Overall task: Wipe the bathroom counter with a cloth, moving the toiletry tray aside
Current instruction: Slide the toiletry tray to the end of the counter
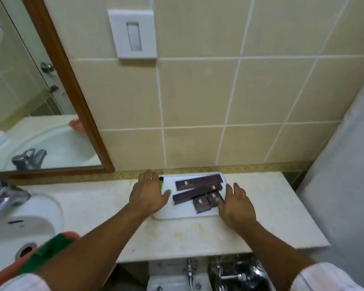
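A white toiletry tray (177, 214) lies on the pale marble counter (187, 234) against the tiled wall. It carries several dark brown boxes (199, 182), two long and two small. My left hand (148, 193) lies flat over the tray's left end, fingers apart and thumb on the tray. My right hand (235, 204) is at the tray's right edge with its fingers spread, touching or almost touching it. A small green item (161, 183) peeks out beside my left fingers. A pink and green cloth or sponge (48, 250) sits at the lower left, by the sink.
A white sink (19, 227) with a chrome faucet (2, 198) adjoins the counter on the left. A wood-framed mirror (29, 101) hangs above it. A white surface (345, 164) stands at the counter's right end. Chrome plumbing (235, 274) shows below the counter's front edge.
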Demonstrator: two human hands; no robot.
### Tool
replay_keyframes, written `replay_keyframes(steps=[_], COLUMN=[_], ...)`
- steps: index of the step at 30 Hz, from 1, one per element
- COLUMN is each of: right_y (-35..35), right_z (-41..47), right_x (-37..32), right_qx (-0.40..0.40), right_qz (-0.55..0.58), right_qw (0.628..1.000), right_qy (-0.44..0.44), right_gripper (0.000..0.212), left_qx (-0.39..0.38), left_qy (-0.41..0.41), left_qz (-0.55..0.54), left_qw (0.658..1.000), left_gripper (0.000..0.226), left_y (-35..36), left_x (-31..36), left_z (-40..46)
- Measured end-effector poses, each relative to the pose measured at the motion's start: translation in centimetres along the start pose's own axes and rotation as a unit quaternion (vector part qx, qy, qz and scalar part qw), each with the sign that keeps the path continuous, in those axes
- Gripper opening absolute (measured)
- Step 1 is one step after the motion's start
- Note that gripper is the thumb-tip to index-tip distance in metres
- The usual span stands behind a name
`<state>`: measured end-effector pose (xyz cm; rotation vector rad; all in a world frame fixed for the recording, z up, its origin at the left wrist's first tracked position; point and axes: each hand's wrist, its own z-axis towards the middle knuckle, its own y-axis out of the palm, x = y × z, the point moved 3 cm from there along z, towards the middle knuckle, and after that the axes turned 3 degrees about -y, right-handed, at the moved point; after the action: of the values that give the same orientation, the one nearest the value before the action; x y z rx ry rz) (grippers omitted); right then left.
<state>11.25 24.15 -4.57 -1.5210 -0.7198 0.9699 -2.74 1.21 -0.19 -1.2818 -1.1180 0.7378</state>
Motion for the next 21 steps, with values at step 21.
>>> replay_keyframes(steps=[21], right_y=[2.3], right_z=[7.3], right_x=[2.7], right_qx=[-0.029], right_qz=[0.169], right_qw=[0.961], right_qy=[0.215], right_gripper=[0.022], left_qx=[-0.075], left_qy=[-0.205], left_qz=[-0.103], left_qw=[0.97], left_gripper=[0.022], left_y=[5.1], left_x=[-2.0], left_z=[6.0])
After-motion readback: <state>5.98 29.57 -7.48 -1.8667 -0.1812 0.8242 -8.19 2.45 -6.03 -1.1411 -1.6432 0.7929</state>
